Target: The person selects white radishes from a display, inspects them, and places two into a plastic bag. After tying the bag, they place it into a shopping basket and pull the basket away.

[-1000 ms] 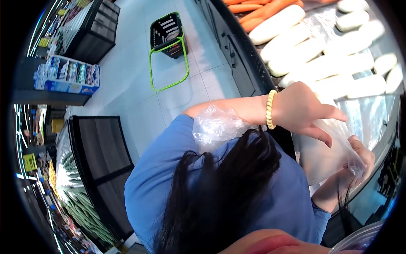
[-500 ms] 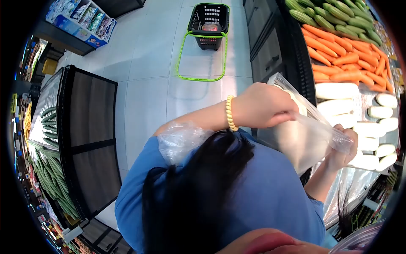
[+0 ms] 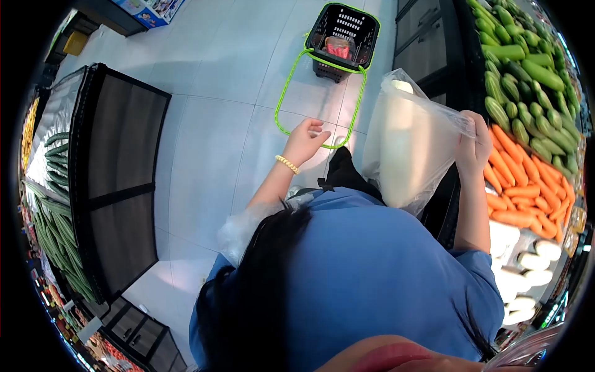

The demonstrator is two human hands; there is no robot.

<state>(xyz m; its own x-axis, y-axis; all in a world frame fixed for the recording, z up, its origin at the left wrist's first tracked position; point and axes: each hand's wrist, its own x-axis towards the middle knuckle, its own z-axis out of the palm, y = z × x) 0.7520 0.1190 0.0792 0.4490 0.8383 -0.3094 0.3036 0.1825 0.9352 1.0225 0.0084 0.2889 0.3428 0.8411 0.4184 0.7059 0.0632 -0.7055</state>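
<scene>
The right hand [image 3: 474, 146] grips a clear bag [image 3: 409, 149] holding a white radish [image 3: 396, 136]. The left hand [image 3: 307, 139] hangs empty, fingers loosely spread, above the basket's green handle [image 3: 282, 99].

A thin, glossy, crinkled clear plastic bag [image 3: 409, 142] is being gripped. A matt black plastic basket [image 3: 344, 38] is being reflected faintly in smooth, shiny floor tiles [image 3: 211, 99].

One basket [image 3: 343, 37]; one bag [image 3: 409, 149]; two hands [image 3: 305, 141]
</scene>
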